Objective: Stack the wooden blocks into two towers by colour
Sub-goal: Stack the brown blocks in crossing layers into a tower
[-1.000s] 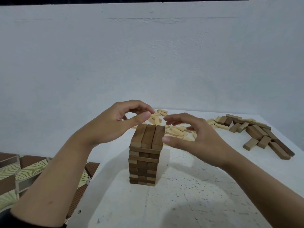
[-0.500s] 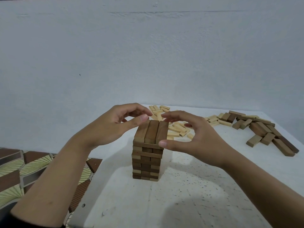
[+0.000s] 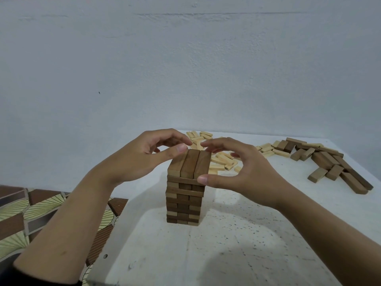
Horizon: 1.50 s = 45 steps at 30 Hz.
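A tower of brown wooden blocks (image 3: 183, 203) stands in the middle of the white table (image 3: 216, 254), several layers high. Its top layer (image 3: 189, 164) is three blocks running away from me. My left hand (image 3: 140, 159) is at the tower's far left corner, thumb tip touching the top of the left block, fingers curved above it. My right hand (image 3: 247, 172) spans the right block, with its thumb on the near end and its fingertips at the far end. Pale loose blocks (image 3: 220, 159) lie behind the tower.
A heap of loose brown blocks (image 3: 329, 164), with a few pale ones mixed in, lies at the right back of the table. A pale wall rises right behind it. The table's left edge drops to a patterned tile floor (image 3: 31, 213).
Both hands have closed in on the top layer: the right thumb now touches its near end and the left thumb its far corner. The tower looks a little farther off.
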Tool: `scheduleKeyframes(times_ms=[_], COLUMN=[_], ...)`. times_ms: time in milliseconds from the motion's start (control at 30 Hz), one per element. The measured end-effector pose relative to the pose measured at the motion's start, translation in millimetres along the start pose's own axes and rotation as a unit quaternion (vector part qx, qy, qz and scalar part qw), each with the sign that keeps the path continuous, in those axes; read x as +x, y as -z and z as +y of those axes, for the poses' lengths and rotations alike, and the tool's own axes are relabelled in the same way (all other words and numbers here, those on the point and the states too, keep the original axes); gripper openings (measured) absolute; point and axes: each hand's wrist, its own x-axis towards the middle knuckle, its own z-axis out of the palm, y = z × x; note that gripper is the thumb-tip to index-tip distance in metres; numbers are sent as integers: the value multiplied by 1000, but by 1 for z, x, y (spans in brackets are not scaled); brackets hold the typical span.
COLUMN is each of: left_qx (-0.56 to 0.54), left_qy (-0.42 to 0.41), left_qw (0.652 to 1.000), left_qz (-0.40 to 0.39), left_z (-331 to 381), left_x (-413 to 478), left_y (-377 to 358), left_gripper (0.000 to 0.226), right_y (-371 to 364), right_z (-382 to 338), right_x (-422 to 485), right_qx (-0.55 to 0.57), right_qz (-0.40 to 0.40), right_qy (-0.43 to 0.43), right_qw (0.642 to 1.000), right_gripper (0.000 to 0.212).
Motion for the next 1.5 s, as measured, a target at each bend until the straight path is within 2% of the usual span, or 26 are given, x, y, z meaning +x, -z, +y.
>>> scheduleKeyframes(times_ms=[467, 667, 800, 1500], left_qx=[6, 15, 20, 4], left_qy=[-8, -27, -31, -36], left_qw=[1000, 998, 997, 998], left_qz=[-3, -59, -66, -44], left_z=[-3, -10, -13, -12], left_x=[1, -5, -7, -2], left_y=[3, 10, 9, 3], left_gripper=[26, 59, 73, 70], right_y=[0, -1, -3, -5], right_z=[-1, -3, -6, -7], right_x=[-1, -1, 0, 0], right_qx=[1, -4, 4, 9], right_qz=[0, -3, -2, -4], right_qy=[-2, -1, 3, 8], right_qw=[1000, 1000, 1000, 1000], right_gripper=[61, 63, 62, 59])
